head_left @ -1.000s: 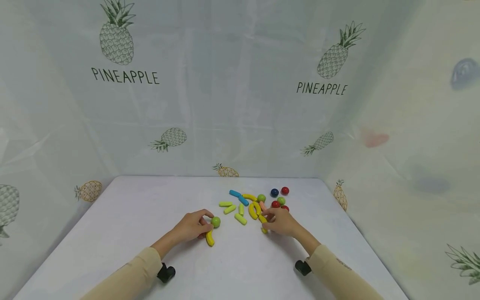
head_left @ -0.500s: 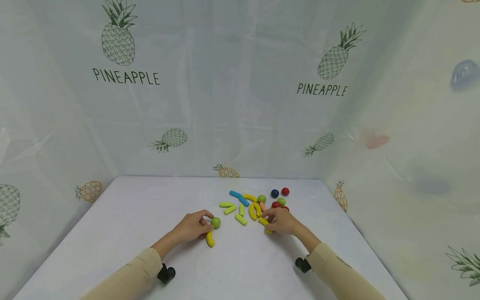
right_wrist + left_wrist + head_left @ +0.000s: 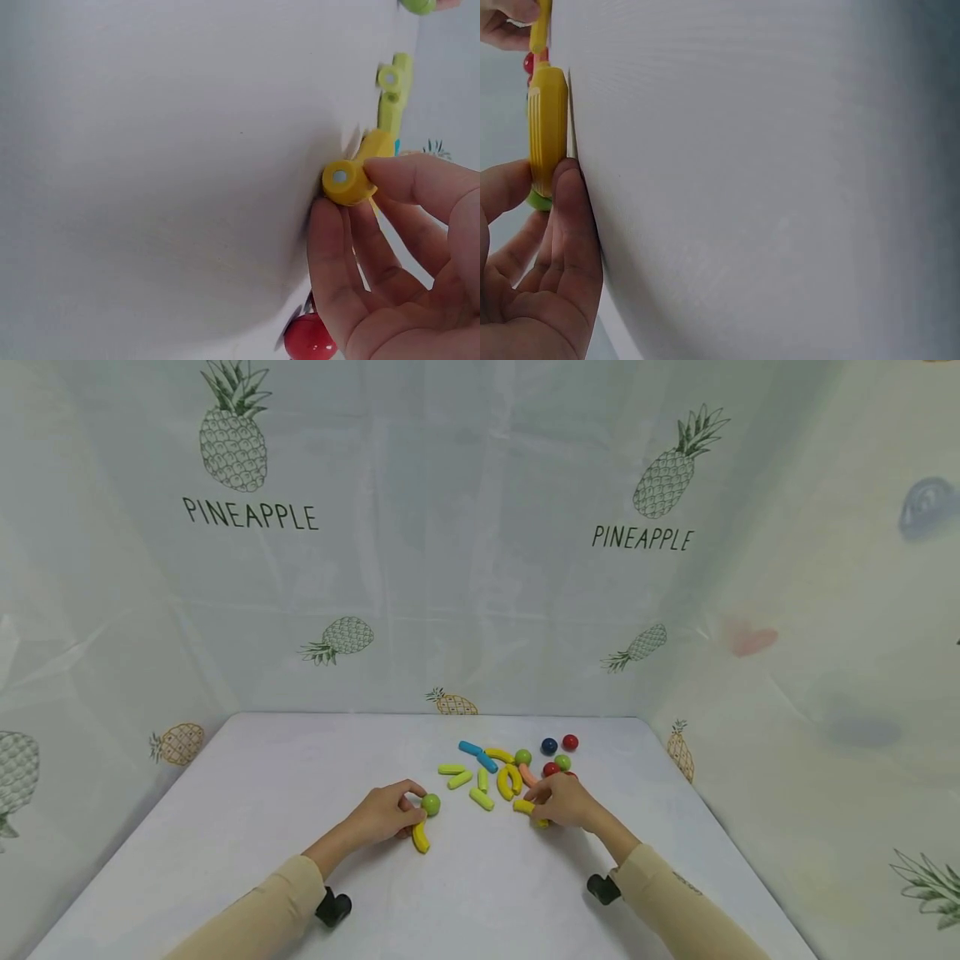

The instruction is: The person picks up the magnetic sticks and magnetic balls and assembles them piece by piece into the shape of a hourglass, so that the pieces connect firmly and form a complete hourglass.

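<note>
On the table, my left hand [image 3: 382, 814] pinches one end of a yellow curved magnetic rod [image 3: 421, 838] between thumb and finger. A green ball [image 3: 431, 804] sits at that rod's far end, partly behind the fingers in the left wrist view. Further right, my right hand [image 3: 564, 802] pinches a second yellow curved rod [image 3: 522, 807]; its round end with a grey magnet disc faces the right wrist view. Just beyond that hand lie two more yellow curved rods [image 3: 506, 782], side by side, and an orange rod [image 3: 528, 776].
Several light green rods [image 3: 482, 798] lie between the hands. Two blue rods [image 3: 487, 762] and a yellow rod [image 3: 498, 755] are behind them. Red balls [image 3: 570, 742], a dark blue ball [image 3: 549, 746] and green balls [image 3: 562, 762] are at the back right. A pineapple-print curtain surrounds the table.
The yellow rod in my right hand has turned, its free end swinging away from the paired yellow rods towards the left. My left hand has stayed in place.
</note>
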{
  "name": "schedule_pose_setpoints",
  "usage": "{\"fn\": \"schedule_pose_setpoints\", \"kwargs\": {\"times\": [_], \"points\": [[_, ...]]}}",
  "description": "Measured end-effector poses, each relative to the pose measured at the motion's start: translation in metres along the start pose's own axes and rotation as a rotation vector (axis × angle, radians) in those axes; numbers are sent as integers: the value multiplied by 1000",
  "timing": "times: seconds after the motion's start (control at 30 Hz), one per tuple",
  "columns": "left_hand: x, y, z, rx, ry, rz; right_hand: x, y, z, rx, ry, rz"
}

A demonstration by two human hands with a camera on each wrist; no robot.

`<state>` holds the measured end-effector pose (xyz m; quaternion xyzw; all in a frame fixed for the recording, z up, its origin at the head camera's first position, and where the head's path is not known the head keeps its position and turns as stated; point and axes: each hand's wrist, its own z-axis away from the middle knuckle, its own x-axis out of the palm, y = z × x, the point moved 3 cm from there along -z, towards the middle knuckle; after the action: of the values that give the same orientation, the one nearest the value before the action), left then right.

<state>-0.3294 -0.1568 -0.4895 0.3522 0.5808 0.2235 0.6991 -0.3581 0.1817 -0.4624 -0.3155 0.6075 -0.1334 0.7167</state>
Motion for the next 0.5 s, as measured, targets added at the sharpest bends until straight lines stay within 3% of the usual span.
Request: {"fn": "schedule_pose_setpoints", "kwargs": {"times": [0.23,0.5], "points": [[-3,3,2,-9,-3,-9,1,-13,0,-114,24,-50],[-4,7,3,9,-13,-45,24,-34,-1,-218,-24,-161]]}}
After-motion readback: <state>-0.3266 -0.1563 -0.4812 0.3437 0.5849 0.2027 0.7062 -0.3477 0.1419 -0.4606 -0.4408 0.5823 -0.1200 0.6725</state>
